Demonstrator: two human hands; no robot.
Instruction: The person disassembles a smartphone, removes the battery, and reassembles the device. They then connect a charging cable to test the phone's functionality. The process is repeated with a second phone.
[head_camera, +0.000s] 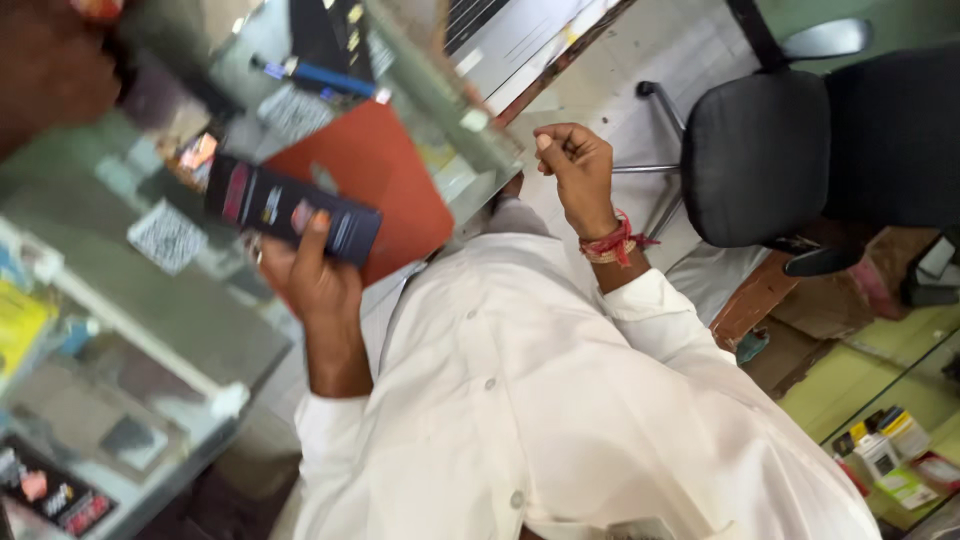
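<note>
Head view: our left hand grips the dark box above the glass counter, right hand curled empty, and a loose one-handed hold could drop it onto the glass.

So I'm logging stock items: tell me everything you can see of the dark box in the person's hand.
The dark box is a long, slim carton, seemingly cardboard, black with reddish-pink and pale printed panels. It looks closed and lies tilted, roughly level, above the glass counter and partly over a red folder. The left hand grips it from below, thumb across its face. The right hand is apart from it, loosely fisted.
</note>
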